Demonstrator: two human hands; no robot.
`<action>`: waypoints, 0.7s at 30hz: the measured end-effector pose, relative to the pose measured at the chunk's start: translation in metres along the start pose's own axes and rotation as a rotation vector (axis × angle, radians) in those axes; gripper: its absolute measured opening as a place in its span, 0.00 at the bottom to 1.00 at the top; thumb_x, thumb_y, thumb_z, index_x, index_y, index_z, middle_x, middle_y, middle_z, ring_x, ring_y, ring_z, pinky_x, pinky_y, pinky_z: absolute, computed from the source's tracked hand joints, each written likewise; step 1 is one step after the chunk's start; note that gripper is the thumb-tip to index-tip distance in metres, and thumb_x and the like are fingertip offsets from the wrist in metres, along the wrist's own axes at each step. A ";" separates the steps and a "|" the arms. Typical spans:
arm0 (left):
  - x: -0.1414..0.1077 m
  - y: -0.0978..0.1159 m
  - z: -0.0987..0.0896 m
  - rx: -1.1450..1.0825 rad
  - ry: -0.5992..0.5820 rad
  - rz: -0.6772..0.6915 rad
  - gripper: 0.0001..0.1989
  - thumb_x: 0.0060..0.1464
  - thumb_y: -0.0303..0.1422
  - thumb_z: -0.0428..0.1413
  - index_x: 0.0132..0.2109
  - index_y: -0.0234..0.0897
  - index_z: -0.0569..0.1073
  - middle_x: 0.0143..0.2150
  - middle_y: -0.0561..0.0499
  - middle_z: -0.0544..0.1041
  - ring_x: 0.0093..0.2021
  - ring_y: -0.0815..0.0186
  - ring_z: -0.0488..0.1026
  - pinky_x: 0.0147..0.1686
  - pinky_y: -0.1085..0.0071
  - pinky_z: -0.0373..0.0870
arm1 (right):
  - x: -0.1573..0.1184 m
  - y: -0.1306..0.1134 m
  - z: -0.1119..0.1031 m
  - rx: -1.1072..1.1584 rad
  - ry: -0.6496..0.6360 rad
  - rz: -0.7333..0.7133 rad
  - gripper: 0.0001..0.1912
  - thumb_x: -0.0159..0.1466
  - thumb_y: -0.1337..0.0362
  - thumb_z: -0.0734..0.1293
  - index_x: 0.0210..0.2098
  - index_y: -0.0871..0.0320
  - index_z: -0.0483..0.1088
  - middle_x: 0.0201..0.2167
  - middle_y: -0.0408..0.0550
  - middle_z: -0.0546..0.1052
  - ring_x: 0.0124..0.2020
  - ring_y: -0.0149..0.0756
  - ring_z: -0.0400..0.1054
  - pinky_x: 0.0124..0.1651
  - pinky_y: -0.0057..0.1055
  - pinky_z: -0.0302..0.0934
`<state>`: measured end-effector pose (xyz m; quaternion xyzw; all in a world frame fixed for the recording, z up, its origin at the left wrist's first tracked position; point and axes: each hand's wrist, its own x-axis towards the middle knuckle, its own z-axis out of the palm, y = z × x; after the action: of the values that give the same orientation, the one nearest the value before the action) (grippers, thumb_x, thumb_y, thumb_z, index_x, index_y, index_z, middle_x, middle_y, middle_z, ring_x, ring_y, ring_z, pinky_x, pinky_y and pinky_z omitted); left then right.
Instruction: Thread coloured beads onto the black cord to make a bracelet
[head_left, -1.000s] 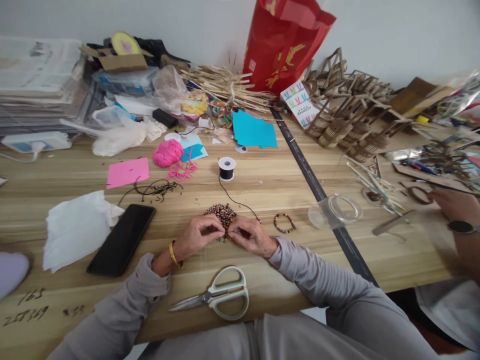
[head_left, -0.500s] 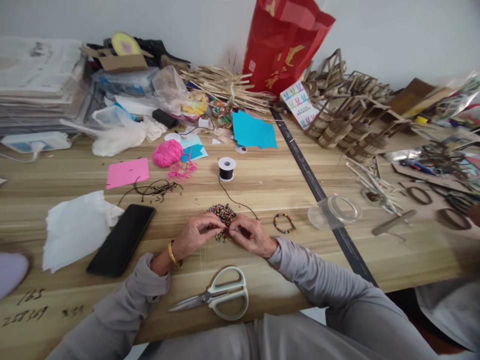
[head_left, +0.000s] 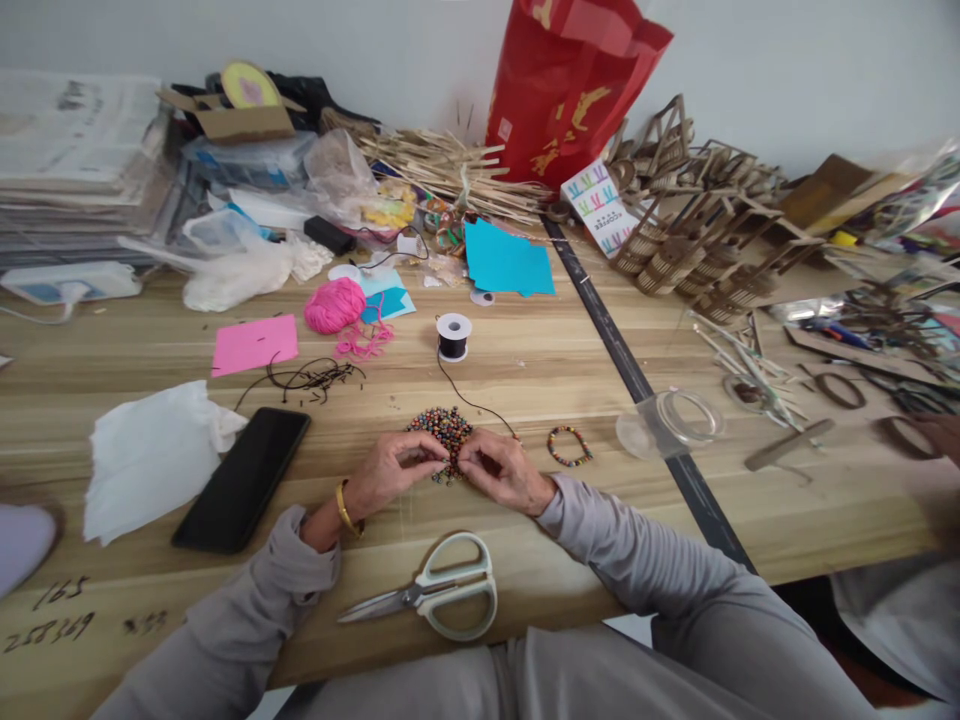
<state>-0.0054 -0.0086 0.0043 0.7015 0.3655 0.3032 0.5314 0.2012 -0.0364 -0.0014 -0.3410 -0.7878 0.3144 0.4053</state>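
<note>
A pile of small multicoloured beads [head_left: 442, 427] lies on the table between my hands. My left hand [head_left: 390, 472] is closed in a pinch at the pile's near edge; what sits between its fingertips is too small to make out. My right hand [head_left: 506, 470] is also pinched, its fingertips almost meeting the left ones. Black cord [head_left: 474, 402] runs from a white spool [head_left: 454, 337] behind the beads to my right hand, which holds it. Just right of that hand lies a finished-looking beaded bracelet [head_left: 570, 446]. White-handled scissors [head_left: 457, 585] rest in front of me.
On the left are a black phone [head_left: 241, 480], white tissue [head_left: 150, 455], cord scraps [head_left: 319, 378] and pink yarn [head_left: 334, 305]. Clear round lids or rings [head_left: 679, 420] lie right. Small woven baskets [head_left: 675, 260] and a red bag [head_left: 566, 100] stand behind. Another person's hand shows far right.
My hands stay pinched over the beads, with only slight finger movement. At the far right edge, the other person's hand has shifted a little.
</note>
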 end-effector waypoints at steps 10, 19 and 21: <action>0.001 -0.001 0.000 0.004 -0.002 0.043 0.05 0.50 0.30 0.60 0.33 0.31 0.76 0.31 0.48 0.78 0.32 0.67 0.74 0.35 0.73 0.70 | -0.001 0.002 0.001 0.007 -0.001 0.005 0.06 0.65 0.65 0.62 0.32 0.60 0.67 0.25 0.45 0.67 0.25 0.29 0.59 0.28 0.26 0.54; 0.001 -0.001 -0.001 0.042 0.000 0.056 0.05 0.51 0.31 0.59 0.33 0.31 0.76 0.31 0.48 0.78 0.32 0.67 0.74 0.34 0.73 0.70 | -0.001 0.001 0.001 0.013 -0.016 0.018 0.07 0.65 0.64 0.61 0.32 0.60 0.66 0.25 0.45 0.68 0.25 0.29 0.59 0.28 0.26 0.54; 0.001 0.000 -0.001 0.045 -0.003 0.058 0.05 0.51 0.31 0.59 0.33 0.31 0.76 0.31 0.47 0.78 0.33 0.67 0.74 0.35 0.73 0.70 | -0.001 0.002 0.001 0.011 -0.017 0.017 0.07 0.65 0.64 0.61 0.32 0.60 0.66 0.25 0.45 0.67 0.25 0.29 0.59 0.28 0.26 0.54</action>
<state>-0.0052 -0.0073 0.0044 0.7240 0.3507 0.3091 0.5072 0.2016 -0.0362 -0.0035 -0.3425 -0.7866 0.3251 0.3977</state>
